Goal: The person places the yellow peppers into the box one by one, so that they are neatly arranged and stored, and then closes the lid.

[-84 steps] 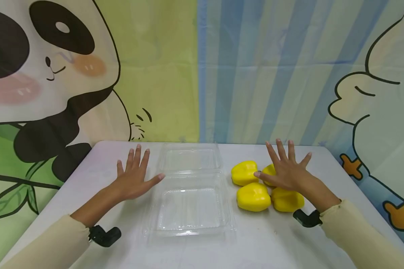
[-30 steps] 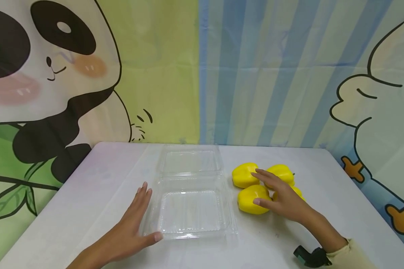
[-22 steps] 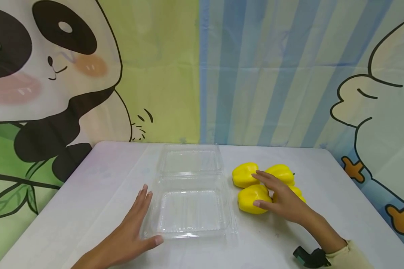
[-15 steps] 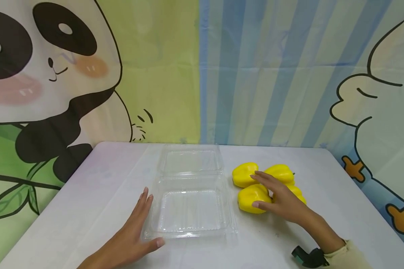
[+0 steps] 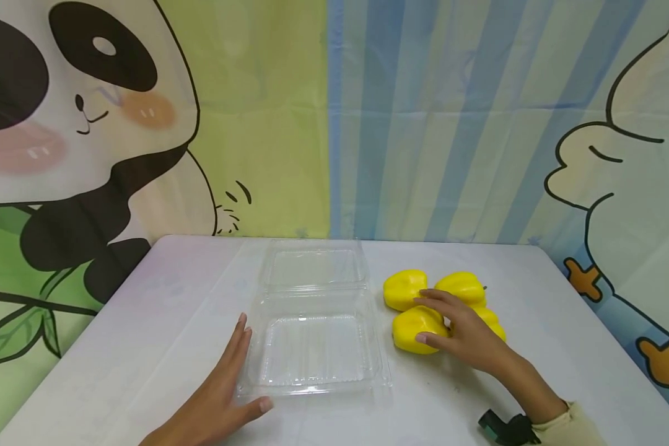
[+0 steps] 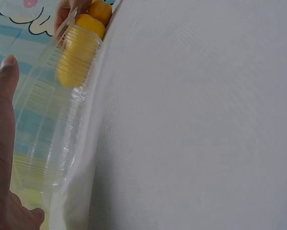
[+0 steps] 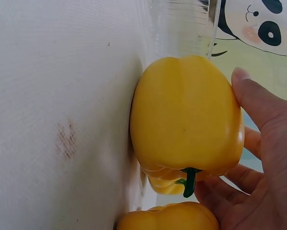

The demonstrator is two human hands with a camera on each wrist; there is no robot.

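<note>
In the head view my right hand [image 5: 468,333] is at the near left yellow bell pepper [image 5: 415,331], its thumb on the near side and its fingers round the far side. The right wrist view shows this pepper [image 7: 189,117] lying on its side, green stem toward the camera. Three more yellow bell peppers surround it: one far left [image 5: 402,288], one far right [image 5: 461,287], one partly hidden behind the hand [image 5: 493,322]. My left hand [image 5: 214,390] is beside the clear plastic clamshell box [image 5: 314,353], fingers straight along its left side, thumb near its front corner.
The clamshell's lid [image 5: 314,266] lies folded back toward the far edge of the white table [image 5: 117,347]. Behind the table hangs a printed cloth with a panda [image 5: 145,136] and stripes. A black wrist camera [image 5: 507,427] sits on the right wrist.
Both hands were spread above the table; they have come down, the left beside the clamshell, the right to the near left bell pepper. Over the last second they have shifted only slightly.
</note>
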